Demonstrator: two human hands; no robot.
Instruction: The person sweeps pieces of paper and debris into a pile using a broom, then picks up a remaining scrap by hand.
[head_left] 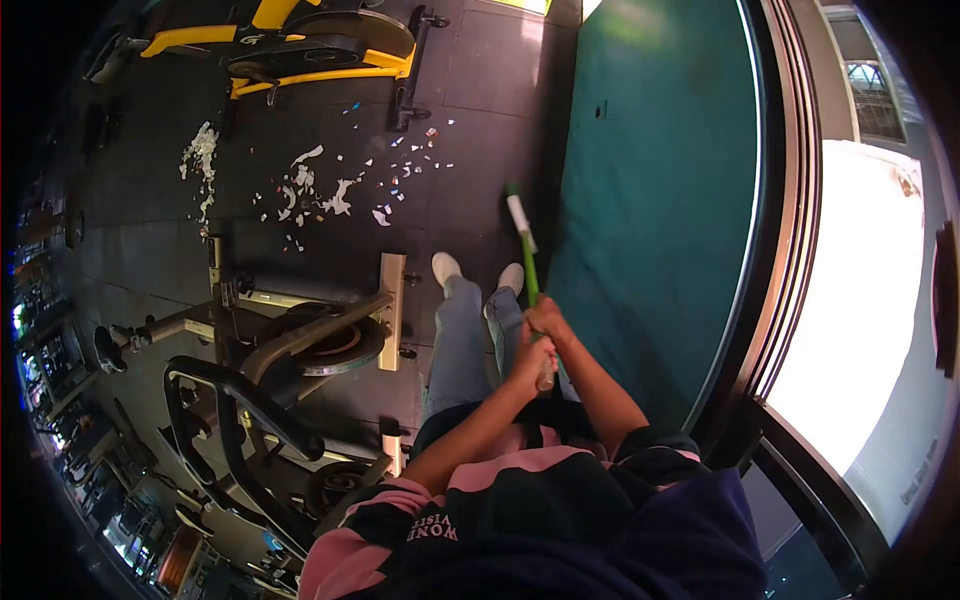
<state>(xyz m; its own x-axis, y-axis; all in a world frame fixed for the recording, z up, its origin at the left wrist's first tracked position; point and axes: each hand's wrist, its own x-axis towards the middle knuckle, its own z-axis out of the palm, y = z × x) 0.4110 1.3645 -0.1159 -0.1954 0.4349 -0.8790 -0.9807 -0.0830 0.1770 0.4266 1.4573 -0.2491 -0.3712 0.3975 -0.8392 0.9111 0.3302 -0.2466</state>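
Observation:
My left hand (533,358) and my right hand (546,318) are both wrapped round a long green stick (530,268), the right hand farther up it. Its pale butt end pokes out below my left fist, and a white section covers part of the shaft ahead. The far end is dark and blurred over the floor, so I cannot tell what kind of tool it is. Beyond my shoes (446,267), torn white paper scraps (338,198) lie scattered on the black floor, among small blue and coloured bits. A denser pile of shreds (203,150) lies farther left.
A yellow exercise bike (330,75) stands at the far left. Close on my left is a weight machine with a black bar frame (225,375) and plates (340,345). Along my right runs a dark green panel (660,200), with a bright opening (860,290) beyond its frame.

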